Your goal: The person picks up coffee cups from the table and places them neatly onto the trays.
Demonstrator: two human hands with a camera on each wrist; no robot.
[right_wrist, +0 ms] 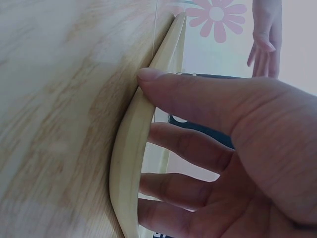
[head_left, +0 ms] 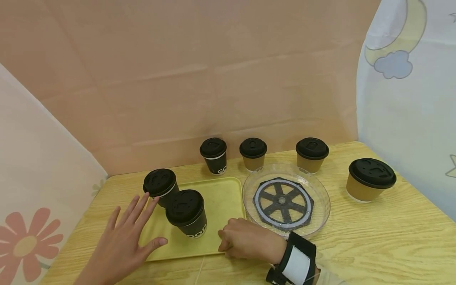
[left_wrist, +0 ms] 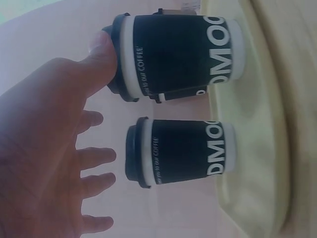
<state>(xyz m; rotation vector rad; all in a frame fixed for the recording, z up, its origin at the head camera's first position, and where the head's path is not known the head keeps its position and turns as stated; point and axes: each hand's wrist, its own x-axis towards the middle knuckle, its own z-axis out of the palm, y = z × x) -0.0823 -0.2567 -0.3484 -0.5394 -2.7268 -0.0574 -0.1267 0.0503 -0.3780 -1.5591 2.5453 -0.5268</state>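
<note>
A yellow tray (head_left: 224,206) lies on the wooden table. Toward its left side stand two upright black paper coffee cups with black lids: a front cup (head_left: 192,225) and a back cup (head_left: 169,194). My left hand (head_left: 124,239) hovers at the tray's left, fingers spread. In the left wrist view its thumb (left_wrist: 101,57) overlaps the front cup's lid, but contact cannot be told. My right hand (head_left: 246,239) grips the tray's front right rim (right_wrist: 131,153). Its thumb is outside the rim and its fingers lie over the inner side, partly hidden.
Right of the tray sits a round clear plastic dish (head_left: 322,213) with a dark wheel-shaped piece (head_left: 282,200). Behind stand a black cup (head_left: 215,164) and two brown cups, one left (head_left: 253,162) and one right (head_left: 309,163). A larger brown cup (head_left: 363,189) is far right.
</note>
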